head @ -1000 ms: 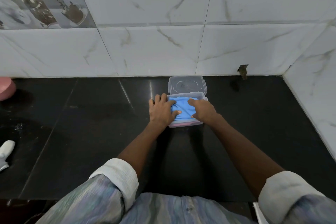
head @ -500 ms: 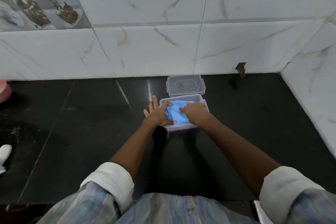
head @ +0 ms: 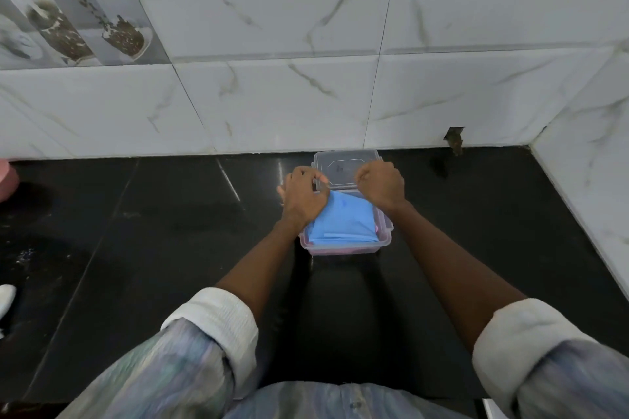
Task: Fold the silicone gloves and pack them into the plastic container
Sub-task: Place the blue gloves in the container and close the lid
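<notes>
A clear plastic container (head: 384, 239) sits on the black counter near the back wall. Folded blue silicone gloves (head: 343, 221) fill it, and a strip of pink shows beneath them at the front wall. The clear lid (head: 345, 165) lies flat just behind the container, against the wall. My left hand (head: 304, 197) is curled over the lid's near left corner, fingers pinched on its edge. My right hand (head: 381, 185) is closed on the lid's near right corner. Both wrists cross over the container's far end and hide that part of the gloves.
The marble-tiled wall (head: 306, 105) stands directly behind the lid, and a side wall (head: 585, 180) closes off the right. A pink object (head: 6, 177) and a white object (head: 5, 299) lie at the counter's far left edge. A small hole (head: 454, 139) marks the wall base.
Both hands have left the blue gloves and moved back to the lid, closing on its near corners. The gloves now lie uncovered in the container.
</notes>
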